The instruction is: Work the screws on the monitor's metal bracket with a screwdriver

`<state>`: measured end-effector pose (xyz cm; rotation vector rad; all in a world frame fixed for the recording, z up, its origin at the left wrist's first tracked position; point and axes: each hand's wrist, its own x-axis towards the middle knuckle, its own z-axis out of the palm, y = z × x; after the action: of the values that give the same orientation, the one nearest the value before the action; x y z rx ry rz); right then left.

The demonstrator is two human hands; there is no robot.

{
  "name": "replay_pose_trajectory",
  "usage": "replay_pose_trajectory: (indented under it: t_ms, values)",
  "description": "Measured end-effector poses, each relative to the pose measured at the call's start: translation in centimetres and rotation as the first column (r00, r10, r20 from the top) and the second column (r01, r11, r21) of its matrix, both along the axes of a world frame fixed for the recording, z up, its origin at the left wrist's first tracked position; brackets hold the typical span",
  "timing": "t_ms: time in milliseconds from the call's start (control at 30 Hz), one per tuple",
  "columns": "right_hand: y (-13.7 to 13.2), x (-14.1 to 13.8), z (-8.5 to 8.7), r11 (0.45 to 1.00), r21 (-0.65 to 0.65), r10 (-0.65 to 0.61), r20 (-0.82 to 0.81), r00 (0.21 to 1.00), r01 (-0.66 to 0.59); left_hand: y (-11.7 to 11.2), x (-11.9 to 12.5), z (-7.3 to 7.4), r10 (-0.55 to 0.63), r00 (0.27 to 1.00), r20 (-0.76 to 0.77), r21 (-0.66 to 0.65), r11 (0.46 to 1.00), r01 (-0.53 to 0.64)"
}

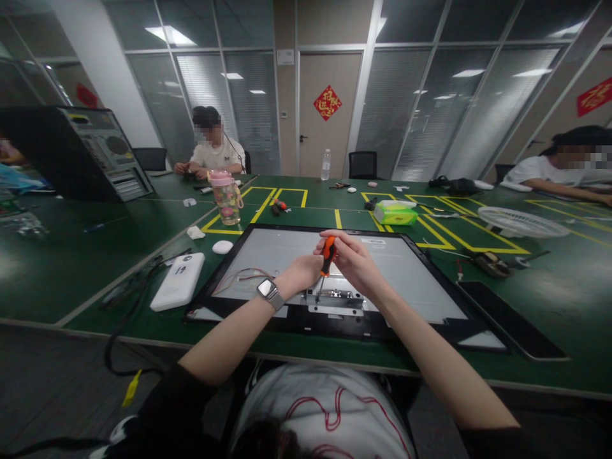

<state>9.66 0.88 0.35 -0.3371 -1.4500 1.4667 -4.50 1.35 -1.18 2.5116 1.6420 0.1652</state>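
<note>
Pale cloth with red loops (pixel 329 414) lay nearest, below the green counter (pixel 564 293); yellow tape (pixel 338 218) marked its far half, with a door (pixel 329 146) and glass partitions (pixel 396 108) beyond. Both forearms angled inward over a flat panel (pixel 415 280). The right hand (pixel 354 255) was curled around a screwdriver (pixel 328 252), shaft down at the metal bracket (pixel 335 310); whether the left hand (pixel 306 274), just beside, gripped anything could not be told.

Panel (pixel 411 280) on table (pixel 559 280), tumbler (pixel 225 200) behind left, tissue pack (pixel 396 213) behind right
</note>
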Motion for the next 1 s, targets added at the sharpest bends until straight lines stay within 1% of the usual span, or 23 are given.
replay_pose_trajectory:
  t_ms: [133, 233, 333, 467, 567, 700, 800, 867, 967, 1000]
  values:
    - [0.2, -0.1, -0.4, 0.999, 0.027, -0.025, -0.035, 0.999, 0.026, 0.3, -0.2, -0.5, -0.029, 1.000, 0.004, 0.003, 1.000, 0.029]
    - [0.1, -0.2, -0.4, 1.000, 0.003, -0.008, -0.023, 1.000, 0.008, 0.5, -0.3, -0.8, -0.028, 1.000, 0.010, 0.020, 0.999, 0.028]
    - [0.0, -0.3, -0.2, 1.000, 0.010, -0.019, -0.010, 1.000, 0.019, 0.4, -0.2, -0.7, -0.019, 1.000, 0.015, 0.023, 1.000, 0.019]
    - [0.0, -0.2, -0.1, 0.993, 0.071, -0.089, -0.035, 0.995, 0.091, 0.0, -0.2, -0.3, -0.033, 0.999, 0.027, 0.020, 0.999, 0.032]
    - [0.2, -0.1, -0.2, 0.989, 0.110, -0.101, -0.012, 0.995, 0.102, 0.0, -0.4, -0.4, -0.039, 0.998, 0.041, 0.025, 0.999, 0.038]
    - [0.3, 0.0, -0.1, 0.994, 0.082, -0.075, 0.051, 0.996, 0.071, 0.5, -0.5, -0.8, -0.049, 0.998, 0.048, 0.036, 0.998, 0.047]
    - [0.1, -0.1, 0.0, 0.998, 0.048, -0.045, 0.043, 0.998, 0.043, 1.1, -0.6, -1.2, -0.074, 0.996, 0.056, 0.038, 0.997, 0.072]
    - [0.0, -0.1, 0.1, 0.999, 0.022, -0.033, 0.033, 0.999, 0.032, 1.5, -0.8, -1.4, -0.095, 0.992, 0.088, 0.043, 0.995, 0.091]
    - [0.0, -0.2, -0.1, 0.997, 0.033, -0.071, 0.019, 0.997, 0.071, 2.2, -1.5, -2.0, -0.110, 0.981, 0.158, 0.074, 0.992, 0.099]
    - [0.1, -0.2, -0.2, 0.994, 0.049, -0.097, 0.019, 0.995, 0.096, 2.4, -1.7, -2.2, -0.096, 0.979, 0.180, 0.081, 0.993, 0.082]
